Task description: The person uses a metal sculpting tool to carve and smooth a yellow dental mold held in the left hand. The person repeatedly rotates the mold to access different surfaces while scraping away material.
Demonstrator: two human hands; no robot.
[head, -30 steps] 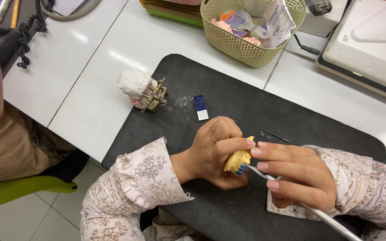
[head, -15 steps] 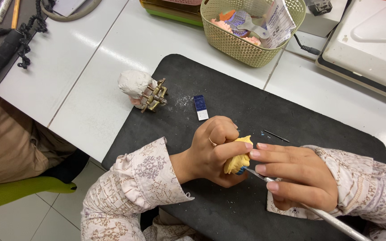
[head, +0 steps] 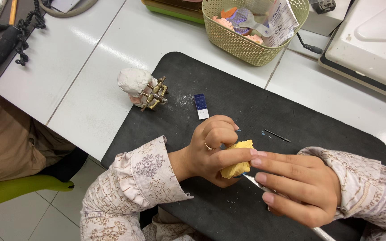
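My left hand [head: 211, 149] is closed around a small yellow plaster-like cast [head: 238, 160], held just above the black mat [head: 264, 102]. My right hand [head: 298, 187] grips a thin metal tool with a white handle [head: 258, 183]; its tip rests against the lower side of the yellow cast. The index finger of my right hand lies along the cast's edge. Both sleeves are pale with a floral print.
A white plaster model on a brass hinged frame [head: 141, 87] stands at the mat's left edge. A small blue-and-white packet [head: 200, 106] and a thin black pin [head: 277, 135] lie on the mat. A woven basket [head: 253, 27] sits behind. Another person sits at the left [head: 5, 134].
My left hand has turned the yellow cast slightly, curling its fingers more over the top. The person at the left has drawn an arm back out of view.
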